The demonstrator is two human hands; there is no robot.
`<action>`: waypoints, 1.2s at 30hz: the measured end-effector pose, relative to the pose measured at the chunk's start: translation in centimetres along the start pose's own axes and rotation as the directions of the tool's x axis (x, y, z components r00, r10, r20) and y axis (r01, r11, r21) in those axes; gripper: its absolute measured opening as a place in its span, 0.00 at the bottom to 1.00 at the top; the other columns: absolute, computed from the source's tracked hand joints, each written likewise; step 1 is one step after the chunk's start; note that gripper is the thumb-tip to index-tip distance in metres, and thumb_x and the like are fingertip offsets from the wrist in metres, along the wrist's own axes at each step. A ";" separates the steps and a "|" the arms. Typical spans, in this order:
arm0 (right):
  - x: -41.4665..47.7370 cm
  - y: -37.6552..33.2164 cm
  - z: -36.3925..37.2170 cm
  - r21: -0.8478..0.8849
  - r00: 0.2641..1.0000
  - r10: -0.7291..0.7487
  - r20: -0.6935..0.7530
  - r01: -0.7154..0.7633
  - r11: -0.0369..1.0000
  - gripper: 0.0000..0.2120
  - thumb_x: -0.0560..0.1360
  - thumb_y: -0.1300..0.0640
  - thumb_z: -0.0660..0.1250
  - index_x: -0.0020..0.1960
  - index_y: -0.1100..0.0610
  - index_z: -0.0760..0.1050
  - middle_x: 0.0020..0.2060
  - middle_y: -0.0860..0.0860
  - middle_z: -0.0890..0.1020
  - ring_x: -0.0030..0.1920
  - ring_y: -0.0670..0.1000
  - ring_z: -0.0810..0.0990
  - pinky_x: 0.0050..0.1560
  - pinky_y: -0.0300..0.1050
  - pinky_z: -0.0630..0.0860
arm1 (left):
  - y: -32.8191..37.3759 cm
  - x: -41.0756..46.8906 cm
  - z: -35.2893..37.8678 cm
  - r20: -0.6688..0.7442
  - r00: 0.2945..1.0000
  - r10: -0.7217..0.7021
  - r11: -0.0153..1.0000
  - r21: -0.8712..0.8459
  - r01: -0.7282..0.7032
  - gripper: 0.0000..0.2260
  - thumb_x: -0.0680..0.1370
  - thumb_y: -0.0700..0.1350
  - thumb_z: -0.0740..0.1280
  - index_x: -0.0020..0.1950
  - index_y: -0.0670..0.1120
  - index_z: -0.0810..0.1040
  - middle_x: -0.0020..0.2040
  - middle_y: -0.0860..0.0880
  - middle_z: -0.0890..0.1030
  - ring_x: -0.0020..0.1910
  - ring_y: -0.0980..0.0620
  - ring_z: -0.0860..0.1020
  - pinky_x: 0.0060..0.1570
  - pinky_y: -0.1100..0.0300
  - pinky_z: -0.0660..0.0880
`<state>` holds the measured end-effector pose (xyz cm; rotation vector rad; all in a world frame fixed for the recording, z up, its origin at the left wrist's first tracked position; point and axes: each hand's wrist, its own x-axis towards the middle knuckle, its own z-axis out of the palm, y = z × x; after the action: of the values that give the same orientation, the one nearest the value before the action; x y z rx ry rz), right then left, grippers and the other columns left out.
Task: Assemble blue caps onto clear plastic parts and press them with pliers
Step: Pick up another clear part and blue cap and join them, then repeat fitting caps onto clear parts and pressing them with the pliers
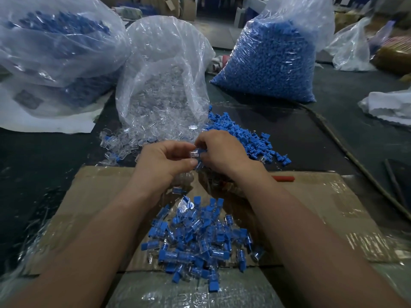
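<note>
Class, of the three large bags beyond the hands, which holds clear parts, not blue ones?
The middle bag, its mouth spilling clear parts onto the table; the left bag and the right bag show blue pieces.

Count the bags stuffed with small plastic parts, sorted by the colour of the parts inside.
Blue parts: 2 bags, the left bag and the right bag.
Clear parts: 1 bag, the middle bag.
Total: 3 bags.

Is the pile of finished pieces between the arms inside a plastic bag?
No, the pile of finished pieces lies loose on the taped cardboard.
</note>
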<state>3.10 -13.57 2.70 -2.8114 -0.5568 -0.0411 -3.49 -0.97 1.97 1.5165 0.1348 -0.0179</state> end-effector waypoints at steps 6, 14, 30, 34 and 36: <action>-0.2 0.7 0.1 0.054 0.998 -0.022 -0.055 0.025 0.998 0.11 0.74 0.60 0.65 0.55 0.54 0.77 0.53 0.53 0.77 0.55 0.53 0.74 0.55 0.48 0.69 | 0.0 0.0 -0.1 -0.005 1.000 -0.002 1.000 0.007 0.002 0.11 0.68 0.31 0.71 0.45 0.45 0.81 0.45 0.40 0.82 0.35 0.54 0.81 0.32 0.64 0.77; -3.3 1.9 -1.8 0.528 0.988 0.067 -0.139 0.017 0.849 0.08 0.73 0.62 0.68 0.48 0.50 0.77 0.40 0.39 0.75 0.40 0.38 0.74 0.41 0.24 0.70 | 0.4 -0.4 0.0 0.001 0.999 -0.048 0.999 -0.004 0.048 0.11 0.67 0.32 0.72 0.46 0.44 0.81 0.44 0.44 0.82 0.39 0.48 0.83 0.36 0.52 0.80; -6.7 0.5 -1.4 0.833 0.978 0.051 -0.202 0.144 0.535 0.13 0.69 0.69 0.70 0.43 0.51 0.80 0.39 0.44 0.82 0.41 0.40 0.80 0.45 0.32 0.76 | 0.3 -0.9 0.8 0.053 0.993 0.109 0.977 0.179 -0.117 0.16 0.65 0.29 0.73 0.42 0.49 0.79 0.31 0.52 0.80 0.33 0.58 0.80 0.34 0.69 0.76; -6.7 0.4 -1.2 0.823 0.971 0.080 -0.226 0.146 0.548 0.13 0.68 0.67 0.71 0.42 0.49 0.79 0.38 0.42 0.81 0.40 0.38 0.80 0.43 0.30 0.75 | 0.1 -0.8 0.7 0.045 0.989 0.144 0.969 0.195 -0.150 0.16 0.64 0.30 0.74 0.41 0.51 0.79 0.32 0.52 0.81 0.34 0.57 0.80 0.35 0.68 0.77; -6.7 0.4 -1.0 0.802 0.967 0.080 -0.243 0.154 0.577 0.14 0.68 0.67 0.72 0.42 0.47 0.79 0.39 0.43 0.82 0.40 0.40 0.80 0.44 0.32 0.76 | -0.1 -0.7 0.7 0.040 0.986 0.164 0.961 0.219 -0.169 0.18 0.64 0.30 0.74 0.42 0.52 0.79 0.33 0.50 0.81 0.34 0.56 0.81 0.36 0.67 0.77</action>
<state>-2.91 -16.70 3.05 -1.8264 -0.4150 -0.1180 -4.14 -1.72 2.00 1.7467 -0.0133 0.0880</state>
